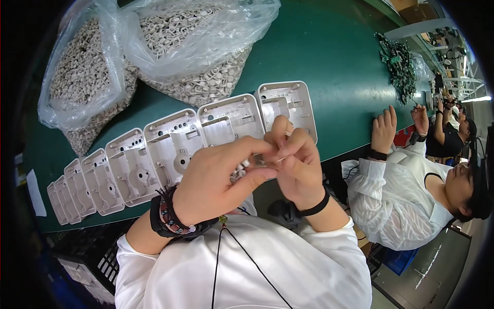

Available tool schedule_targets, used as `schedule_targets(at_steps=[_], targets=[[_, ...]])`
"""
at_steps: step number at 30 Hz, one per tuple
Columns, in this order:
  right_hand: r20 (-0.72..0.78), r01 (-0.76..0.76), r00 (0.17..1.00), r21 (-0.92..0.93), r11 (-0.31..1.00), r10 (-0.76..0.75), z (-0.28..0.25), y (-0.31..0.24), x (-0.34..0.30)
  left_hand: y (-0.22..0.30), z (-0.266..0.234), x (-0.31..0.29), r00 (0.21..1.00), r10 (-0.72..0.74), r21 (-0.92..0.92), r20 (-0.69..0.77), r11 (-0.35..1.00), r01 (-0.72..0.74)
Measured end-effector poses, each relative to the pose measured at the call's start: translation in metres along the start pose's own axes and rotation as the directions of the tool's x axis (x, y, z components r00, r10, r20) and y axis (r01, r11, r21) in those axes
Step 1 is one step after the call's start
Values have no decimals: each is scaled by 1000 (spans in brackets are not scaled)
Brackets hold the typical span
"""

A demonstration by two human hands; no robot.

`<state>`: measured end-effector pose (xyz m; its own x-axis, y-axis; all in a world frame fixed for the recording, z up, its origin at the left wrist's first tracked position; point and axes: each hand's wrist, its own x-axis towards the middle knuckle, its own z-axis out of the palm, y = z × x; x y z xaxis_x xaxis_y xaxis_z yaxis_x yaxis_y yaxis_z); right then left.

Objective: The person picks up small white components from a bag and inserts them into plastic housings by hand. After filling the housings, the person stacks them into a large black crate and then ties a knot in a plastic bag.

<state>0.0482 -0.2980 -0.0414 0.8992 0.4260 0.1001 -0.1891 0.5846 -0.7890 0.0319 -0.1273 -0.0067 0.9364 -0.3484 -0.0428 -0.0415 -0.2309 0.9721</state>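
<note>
My left hand (218,170) is curled around several small light-grey plastic parts (240,172), which show between thumb and palm. Its fingertips meet those of my right hand (298,167), which is closed in a pinch on a small pale plastic part (280,159); its exact kind is mostly hidden by the fingers. Both hands are held above the near edge of the green table, in front of a row of open light-grey plastic housings (303,105). The housings have round holes and screw posts inside; my hands partly cover the ones at the right end.
Two clear plastic bags, one at the left (110,62) and one beside it (206,41), hold heaps of small grey parts behind the housings. Dark green pieces (397,64) lie piled at the far right. A co-worker in white (396,195) sits on my right, hands over the table.
</note>
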Motion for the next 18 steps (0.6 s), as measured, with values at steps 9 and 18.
schedule_targets(at_steps=[9,18], targets=[[-40,104,994,44,994,-103,0,-1,-4,-2,10,16,990,137,-136,25,982,-132],[595,576,790,-633,517,-150,-28,-41,29,-9,-11,26,776,-103,-564,623,629,536]])
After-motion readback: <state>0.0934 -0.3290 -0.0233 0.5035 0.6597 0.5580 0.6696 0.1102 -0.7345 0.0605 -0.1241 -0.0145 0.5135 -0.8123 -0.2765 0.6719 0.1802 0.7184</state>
